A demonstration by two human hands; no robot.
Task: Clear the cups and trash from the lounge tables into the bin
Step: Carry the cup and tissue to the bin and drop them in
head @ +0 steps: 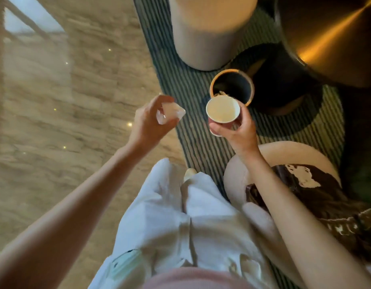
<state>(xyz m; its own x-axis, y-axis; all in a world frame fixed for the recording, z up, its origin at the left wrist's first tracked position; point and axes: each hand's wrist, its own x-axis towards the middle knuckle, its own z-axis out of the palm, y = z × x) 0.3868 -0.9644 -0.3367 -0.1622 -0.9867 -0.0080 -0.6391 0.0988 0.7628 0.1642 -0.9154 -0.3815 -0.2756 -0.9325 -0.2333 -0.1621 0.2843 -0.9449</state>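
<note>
Head view: the right hand (236,130) grips a paper cup (222,109), mouth up, just at the near rim of the bin (231,88). The left hand (148,122) pinches a crumpled clear wrapper (170,113), well left of the opening. Released from there, the wrapper would likely land on the striped rug (193,97); a cup let go early could clip the rim. Marble floor (55,101) lies left, a pale cylindrical counter (207,38) beyond.

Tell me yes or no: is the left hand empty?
No. The left hand has its fingers curled round a pale crumpled piece of trash, while the right hand holds a paper cup.
</note>
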